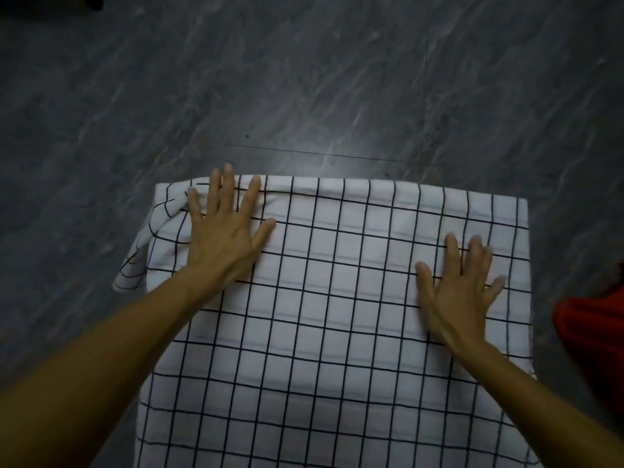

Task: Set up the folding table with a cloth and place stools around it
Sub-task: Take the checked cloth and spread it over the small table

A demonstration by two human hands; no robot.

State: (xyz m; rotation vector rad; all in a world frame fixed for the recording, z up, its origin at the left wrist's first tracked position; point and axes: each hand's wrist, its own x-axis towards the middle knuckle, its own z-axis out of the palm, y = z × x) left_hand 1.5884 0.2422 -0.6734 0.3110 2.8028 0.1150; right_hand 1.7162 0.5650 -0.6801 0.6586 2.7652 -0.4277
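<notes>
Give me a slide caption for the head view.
Left hand and right hand rest flat on the white black-grid cloth, its far-left corner bunched, grey floor beyond.

Two hands (pixel 225 235) (pixel 462 288), one cloth (pixel 337 336)

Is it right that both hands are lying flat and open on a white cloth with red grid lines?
Not quite: the grid lines are black, not red. The head view shows the left hand and the right hand both lying flat and open on the white cloth.
</notes>
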